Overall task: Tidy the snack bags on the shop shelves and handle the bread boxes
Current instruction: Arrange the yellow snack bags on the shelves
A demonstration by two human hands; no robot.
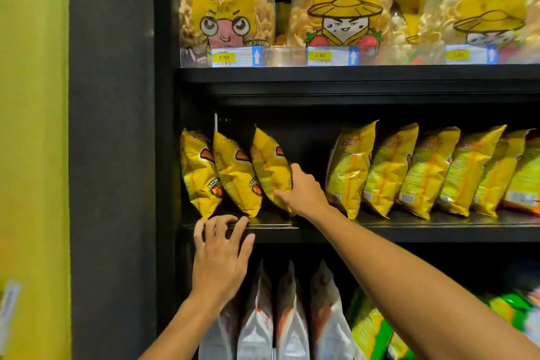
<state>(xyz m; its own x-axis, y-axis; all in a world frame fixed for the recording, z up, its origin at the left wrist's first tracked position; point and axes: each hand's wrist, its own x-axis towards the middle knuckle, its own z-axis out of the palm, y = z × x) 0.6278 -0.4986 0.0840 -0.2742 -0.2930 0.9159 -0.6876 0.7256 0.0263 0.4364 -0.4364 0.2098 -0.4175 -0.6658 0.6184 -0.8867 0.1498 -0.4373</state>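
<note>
— From the head camera, what was the right hand (304, 193) doing?

— It grasped the third yellow snack bag (270, 168) of a leaning trio on the middle shelf (409, 232), thumb on top, fingers curled round its lower edge. The bag sat just left of frame centre, toward nine o'clock.

— And the left hand (219, 254)?

— Released, holding nothing, its spread fingertips resting on the shelf lip at about seven o'clock, below the first two bags.

— Which step was that?

— Tidying the snacks, I'd judge. A gap lay between that trio and the paler yellow bag row (423, 172) at three o'clock.

— The next move?

— Probably standing the bag straight or sliding it to close the gap. No bread boxes were in sight.
</note>
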